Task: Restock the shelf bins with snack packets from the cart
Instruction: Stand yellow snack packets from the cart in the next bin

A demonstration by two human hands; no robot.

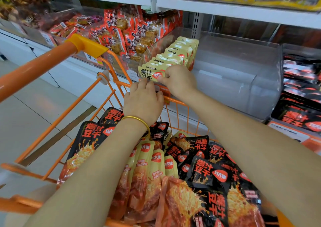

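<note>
A row of yellow snack packets stands upright in the left part of a clear plastic shelf bin. My right hand pinches the front yellow packet at the bin's front lip. My left hand, with a gold bangle on the wrist, rests just below, fingertips against the bin's front edge and the cart rim. The orange cart beneath my arms holds several black packets and yellow packets.
The right part of the clear bin has no packets in it. Red-orange packets fill the bin to the left, black packets the bin to the right. A white shelf runs above. The cart handle juts out at left.
</note>
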